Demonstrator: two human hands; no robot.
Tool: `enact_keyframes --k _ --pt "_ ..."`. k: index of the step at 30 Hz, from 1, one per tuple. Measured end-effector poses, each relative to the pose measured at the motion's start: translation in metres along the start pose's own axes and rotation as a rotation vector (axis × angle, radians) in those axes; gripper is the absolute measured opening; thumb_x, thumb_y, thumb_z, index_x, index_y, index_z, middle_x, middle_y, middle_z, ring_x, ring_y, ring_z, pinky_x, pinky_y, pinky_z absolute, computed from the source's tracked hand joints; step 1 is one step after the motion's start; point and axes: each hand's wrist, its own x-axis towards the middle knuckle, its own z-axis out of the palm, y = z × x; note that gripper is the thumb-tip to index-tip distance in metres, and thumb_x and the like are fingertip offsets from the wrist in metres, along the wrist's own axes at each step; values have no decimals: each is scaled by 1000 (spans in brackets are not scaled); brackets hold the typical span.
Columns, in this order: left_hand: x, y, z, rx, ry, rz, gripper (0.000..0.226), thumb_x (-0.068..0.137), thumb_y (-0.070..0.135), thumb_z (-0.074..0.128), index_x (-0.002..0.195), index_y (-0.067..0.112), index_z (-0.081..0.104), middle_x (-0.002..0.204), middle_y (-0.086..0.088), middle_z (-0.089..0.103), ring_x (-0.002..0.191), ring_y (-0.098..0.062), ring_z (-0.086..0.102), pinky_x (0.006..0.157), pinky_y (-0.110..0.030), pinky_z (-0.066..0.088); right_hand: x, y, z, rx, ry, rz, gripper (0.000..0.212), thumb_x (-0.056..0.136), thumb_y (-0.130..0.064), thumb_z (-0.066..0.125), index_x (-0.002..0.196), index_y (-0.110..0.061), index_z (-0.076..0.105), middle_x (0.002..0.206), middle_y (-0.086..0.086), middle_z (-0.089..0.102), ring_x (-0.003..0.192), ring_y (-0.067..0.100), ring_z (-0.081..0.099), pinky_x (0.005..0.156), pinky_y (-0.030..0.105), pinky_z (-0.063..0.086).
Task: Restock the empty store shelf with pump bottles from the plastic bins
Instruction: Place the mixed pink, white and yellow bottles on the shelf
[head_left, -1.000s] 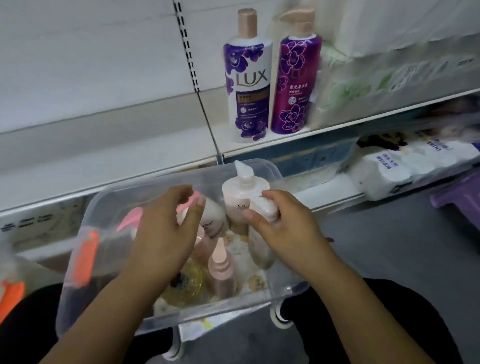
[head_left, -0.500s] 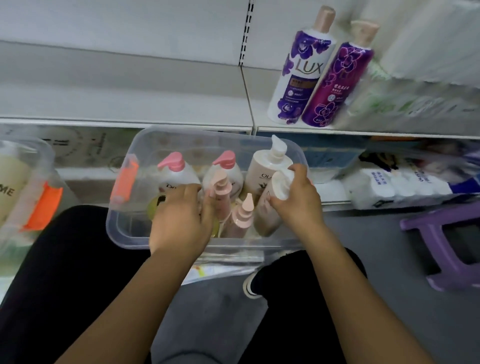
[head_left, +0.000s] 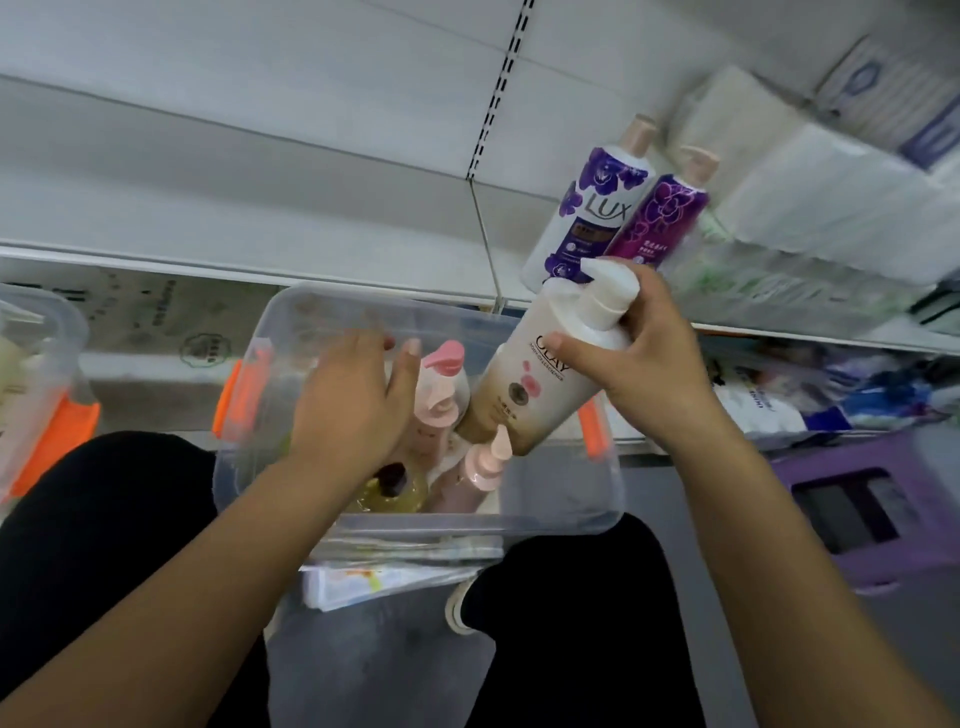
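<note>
As bottle (head_left: 524, 384) tilts, right hand (head_left: 644, 364) grips its neck.

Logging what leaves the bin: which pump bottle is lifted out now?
The cream Olay bottle with the white pump, tilted in the grip of the right hand over the bin; the pink-pump bottles stand inside it.

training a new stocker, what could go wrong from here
The right hand grips the cream bottle high up by its pump, tilted, so it may slip or swing. Its pump appears close to the two purple bottles on the shelf and could topple them.
</note>
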Motion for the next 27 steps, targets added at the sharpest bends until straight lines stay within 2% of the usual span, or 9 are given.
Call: enact_keyframes --k 3,5,8,11,14,17,21,25,27 --pt "47 -7 -17 105 1 83 52 101 47 34 116 6 62 109 -16 66 101 -33 60 88 -45 48 28 -27 -3 -29 -19 -49 67 75 -2 87 132 -17 54 122 -3 67 113 11 65 100 34 55" --pt "75 -17 -25 172 -48 89 55 101 51 32 119 9 62 105 -13 68 103 -32 60 87 -46 50 48 -39 -4 -46 -30 -65 66 76 -5 87 132 -16 54 122 -1 68 114 13 66 99 39 56" --pt "100 -46 -27 186 -43 80 65 97 60 26 120 12 64 118 -10 66 115 -31 54 92 -46 47 78 -52 1 -70 -53 -112 66 78 -6 86 134 -15 51 118 -1 67 110 12 66 88 36 60" --pt "113 -60 -20 164 -143 85 83 88 68 13 114 10 66 119 -11 63 123 -33 49 104 -50 39 107 -59 10 -115 -90 -164 68 81 -6 83 135 -21 45 119 1 64 108 11 66 82 25 58" --pt "117 -55 -10 124 -214 38 73 93 66 22 125 13 60 129 -8 59 130 -29 45 109 -47 34 135 -57 24 -174 -160 -187 68 82 -7 83 134 -26 43 125 2 62 112 14 65 86 25 59" --pt "113 -54 4 223 -200 102 82 85 68 13 122 11 60 129 -10 56 126 -31 47 108 -46 32 164 -46 33 -223 -201 -216 66 81 -8 83 129 -32 43 130 4 61 116 21 63 87 30 60" --pt "115 -57 10 255 -217 82 84 83 66 14 132 14 58 148 -12 43 139 -31 35 116 -48 20 199 -46 31 -292 -255 -209 65 83 -12 81 128 -37 41 133 -2 60 118 24 62 80 28 59" --pt "115 -53 14 259 -203 61 64 95 63 26 133 22 58 151 -9 39 141 -31 31 118 -50 18 225 -53 21 -472 -335 -224 73 76 -22 82 135 -29 40 132 8 58 119 27 62 98 48 56" --pt "113 -49 15 265 -194 50 56 96 59 34 135 25 55 153 -8 34 142 -31 26 118 -48 15 232 -59 16 -543 -370 -207 77 70 -34 82 134 -31 40 128 10 60 117 27 64 98 50 56"
